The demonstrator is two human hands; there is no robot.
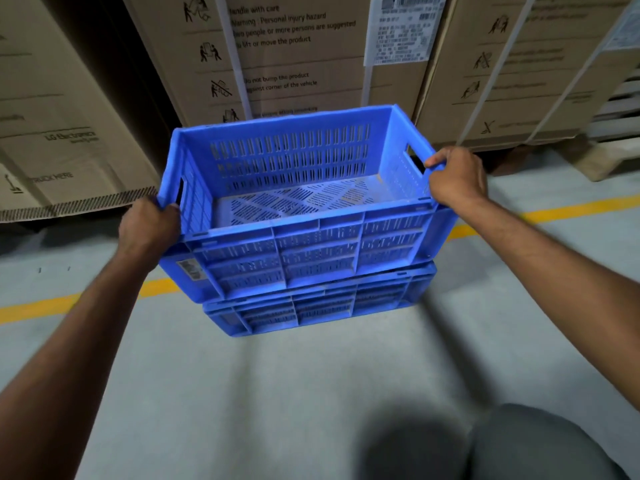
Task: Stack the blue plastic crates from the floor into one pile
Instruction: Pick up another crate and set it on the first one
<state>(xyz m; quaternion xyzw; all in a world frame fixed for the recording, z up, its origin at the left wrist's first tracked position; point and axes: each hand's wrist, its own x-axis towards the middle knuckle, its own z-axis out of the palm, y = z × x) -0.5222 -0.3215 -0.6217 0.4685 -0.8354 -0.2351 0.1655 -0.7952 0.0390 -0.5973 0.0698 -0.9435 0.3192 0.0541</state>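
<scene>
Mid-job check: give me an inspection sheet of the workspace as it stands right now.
Surface: grey floor with a yellow line crossing behind the crates.
Job's things: top crate, empty, above the lower crate; sits skewed to it, full seating cannot be told.
Clutter: nothing seen.
Grippers: left hand grips the top crate's left end at its rim; right hand grips the right end at the handle slot.
Cables: nothing seen.
Surroundings: strapped cardboard boxes close behind; wooden pallet at far right.
</scene>
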